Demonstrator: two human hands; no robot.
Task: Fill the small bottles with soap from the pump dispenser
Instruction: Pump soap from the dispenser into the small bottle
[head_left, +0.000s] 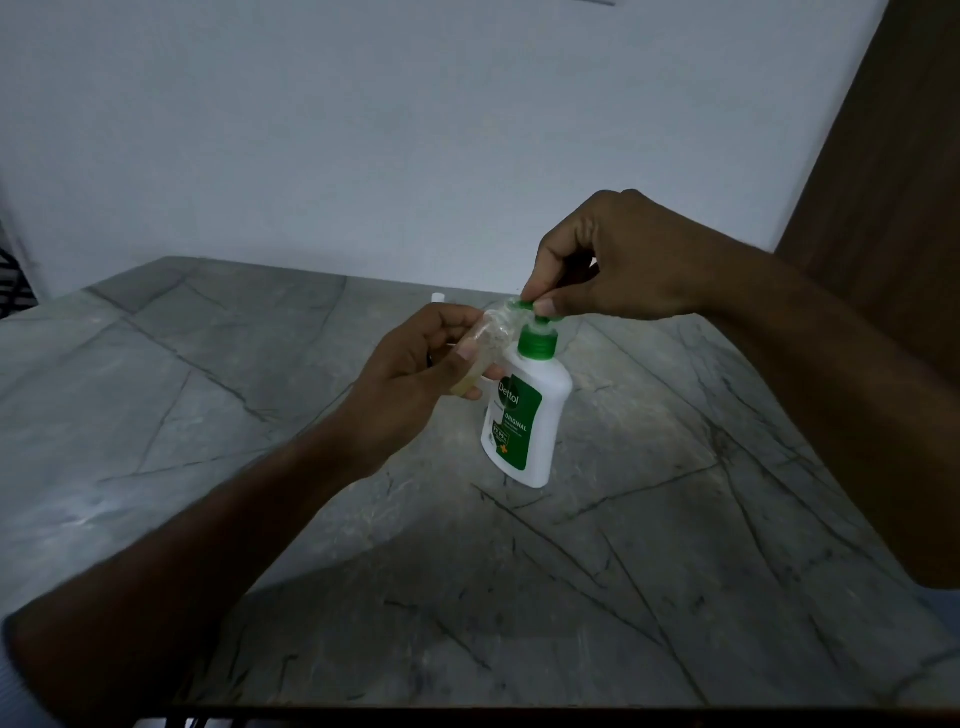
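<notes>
Far left edge: dark striped object (9, 280), cut off, can't identify. Grey marble-look tabletop (675, 571) with dark veins runs from the near edge to a plain pale wall (363, 130).

Left hand (415, 384), centre-left: fingers curled round a small clear bottle (480, 353), held tilted above the table, yellowish liquid at its lower end, mouth up against the pump spout.

White pump dispenser (524, 415), green collar and label, stands on the table at centre.

Right hand (618, 260): fingertips pinch the green pump head (535, 306).

Small white item (438, 298) behind the hands, unclear.

Far right: brown wooden panel (883, 156).
</notes>
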